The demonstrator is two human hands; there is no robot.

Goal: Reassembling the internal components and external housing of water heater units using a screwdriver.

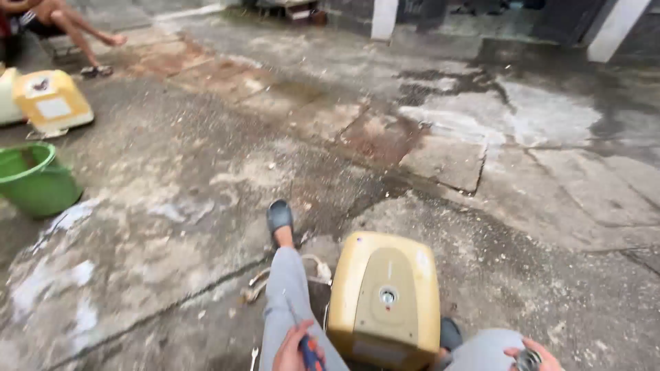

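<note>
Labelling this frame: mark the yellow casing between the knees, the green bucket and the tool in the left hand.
yellow casing [385,295], head view, on the middle of its top face.
green bucket [38,185], head view, on its outer wall.
tool [308,352], head view, on its blue and red handle, in the left hand [292,347].

left hand [294,349]: grips red-blue screwdriver [309,352] on knee | right hand [533,355]: holds small metal part [528,359] | yellow casing [385,299] between legs | green bucket [34,180] far left
</note>
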